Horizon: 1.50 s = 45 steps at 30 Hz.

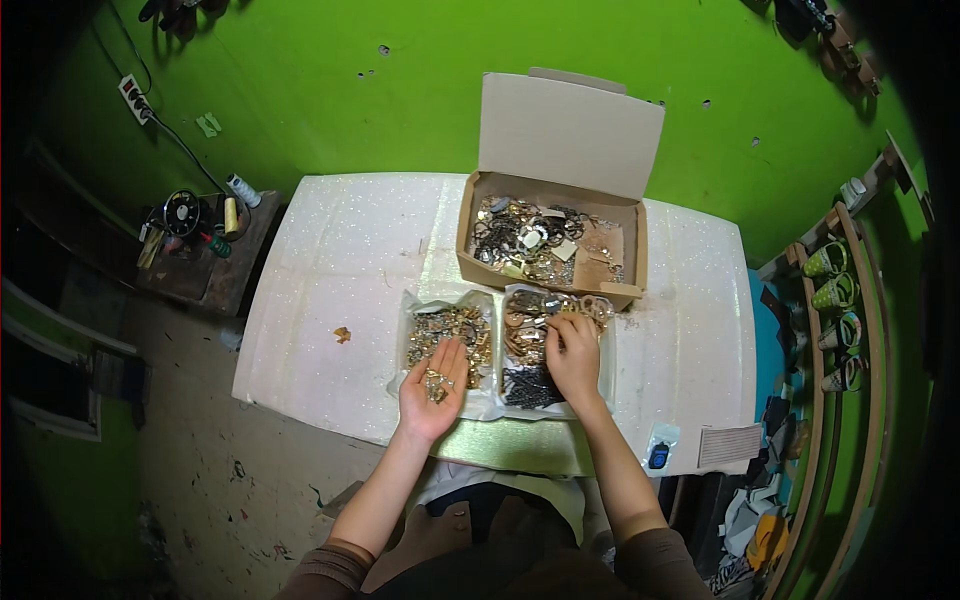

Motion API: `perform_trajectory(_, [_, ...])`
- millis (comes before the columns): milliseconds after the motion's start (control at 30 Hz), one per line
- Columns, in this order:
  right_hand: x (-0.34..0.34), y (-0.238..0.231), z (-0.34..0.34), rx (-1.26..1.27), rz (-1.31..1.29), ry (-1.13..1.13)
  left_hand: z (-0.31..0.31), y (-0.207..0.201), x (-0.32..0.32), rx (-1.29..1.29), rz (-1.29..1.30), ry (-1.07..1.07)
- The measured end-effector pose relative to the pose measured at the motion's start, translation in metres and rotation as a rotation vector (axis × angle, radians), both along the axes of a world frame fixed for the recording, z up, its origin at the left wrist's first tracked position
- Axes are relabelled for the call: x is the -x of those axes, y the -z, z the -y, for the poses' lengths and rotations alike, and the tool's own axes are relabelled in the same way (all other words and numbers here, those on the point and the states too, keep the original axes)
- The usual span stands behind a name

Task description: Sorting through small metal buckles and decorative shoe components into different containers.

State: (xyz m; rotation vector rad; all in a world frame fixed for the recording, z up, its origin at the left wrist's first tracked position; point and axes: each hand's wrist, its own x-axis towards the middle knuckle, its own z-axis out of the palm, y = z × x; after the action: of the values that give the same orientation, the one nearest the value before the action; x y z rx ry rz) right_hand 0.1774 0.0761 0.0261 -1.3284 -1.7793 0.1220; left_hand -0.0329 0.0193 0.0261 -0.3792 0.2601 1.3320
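Observation:
My left hand (pixel 434 393) lies palm up over the left tray's near end, fingers stretched out. Resting in its palm is a little heap of small gold and silver metal pieces (pixel 437 384). Beneath it, the lined left tray (pixel 405 330) holds a mix of small gold and silver hardware (pixel 450 325). My right hand (pixel 573 352) is above the right tray (pixel 606 383), fingertips bent together in a pinch; what they grip, if anything, is hidden. That tray holds gold ring-like pieces (pixel 520 345) at the far end and black pieces (pixel 530 385) at the near end.
Behind the trays stands an open cardboard box (pixel 550 283) of mixed hardware, lid raised. On the white glittery table (pixel 320 260) lie a brown scrap (pixel 342 335), a small bagged dark item (pixel 660 447) and a striped card (pixel 729 446). A rack with shoes (pixel 838 292) is at right.

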Motion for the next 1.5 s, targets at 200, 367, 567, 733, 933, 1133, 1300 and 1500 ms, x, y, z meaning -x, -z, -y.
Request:
perform_trajectory(200, [0.072, -0.001, 0.038, 0.804, -1.315, -0.182, -0.022, -0.014, 0.023, -0.056, -0.330, 0.244])
perform_trajectory(367, [0.112, -0.002, 0.034, 1.173, -2.047, -0.012, -0.047, -0.006, 0.036, 0.081, -0.536, 0.316])
perform_trajectory(567, [0.143, 0.024, 0.030, 1.227, -2.162, -0.005, -0.054, -0.003, 0.036, -0.146, -1.089, 0.414])
perform_trajectory(733, [0.154, 0.038, 0.035, 1.125, -2.180, -0.060, -0.059, 0.003, 0.041, -0.194, -1.096, 0.474])
perform_trajectory(933, [0.151, 0.033, 0.039, 1.029, -2.054, -0.008, -0.059, 0.007, 0.053, -0.279, -1.014, 0.583])
perform_trajectory(1133, [0.142, 0.020, 0.045, 0.915, -1.308, -0.023, -0.054, 0.000, 0.061, -0.344, -1.038, 0.708])
perform_trajectory(1300, [0.132, -0.011, 0.042, 0.883, -1.050, -0.051, -0.053, -0.002, 0.071, -0.358, -1.047, 0.709])
perform_trajectory(1500, [0.112, 0.008, 0.041, 1.045, -1.148, -0.331, -0.046, -0.010, 0.054, -0.338, -1.078, 0.643])
